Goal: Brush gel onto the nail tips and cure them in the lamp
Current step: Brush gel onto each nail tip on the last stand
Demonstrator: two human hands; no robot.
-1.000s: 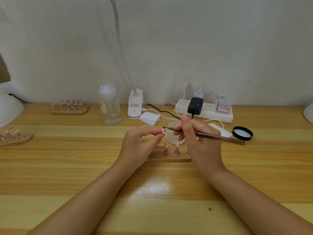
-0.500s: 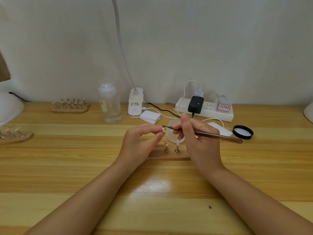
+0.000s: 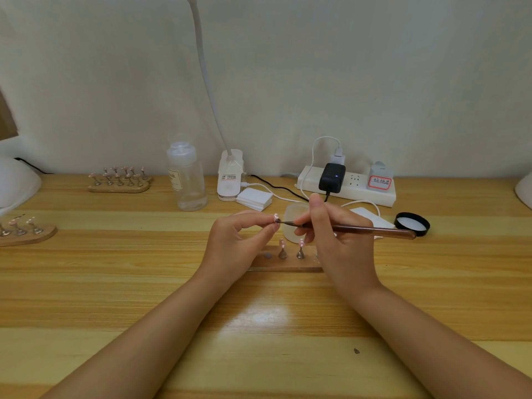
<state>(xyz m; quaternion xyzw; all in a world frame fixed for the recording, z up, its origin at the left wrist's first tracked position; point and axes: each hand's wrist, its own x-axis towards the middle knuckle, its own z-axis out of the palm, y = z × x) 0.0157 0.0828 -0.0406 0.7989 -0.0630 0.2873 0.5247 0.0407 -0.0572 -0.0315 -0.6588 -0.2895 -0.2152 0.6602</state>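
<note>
My left hand (image 3: 236,243) pinches a small pink nail tip (image 3: 276,218) on its stand between thumb and forefinger, above the table. My right hand (image 3: 336,240) grips a brown brush (image 3: 371,230) like a pen, and the bristle end touches the held nail tip. Below my hands lies a wooden holder (image 3: 285,264) with two more nail tips (image 3: 291,249) standing on it; its right end is hidden behind my right hand. A frosted gel jar (image 3: 293,214) stands just behind the hands. A white curing lamp (image 3: 14,182) shows at the far left edge.
Two other wooden holders with nail tips sit at the left (image 3: 26,231) and back left (image 3: 119,180). A clear bottle (image 3: 187,180), a clip lamp base (image 3: 230,177), white pads (image 3: 254,198), a power strip (image 3: 348,185) and a black lid (image 3: 412,223) line the back.
The hands have stayed almost in place; the brush tip has shifted slightly along the held nail tip.
</note>
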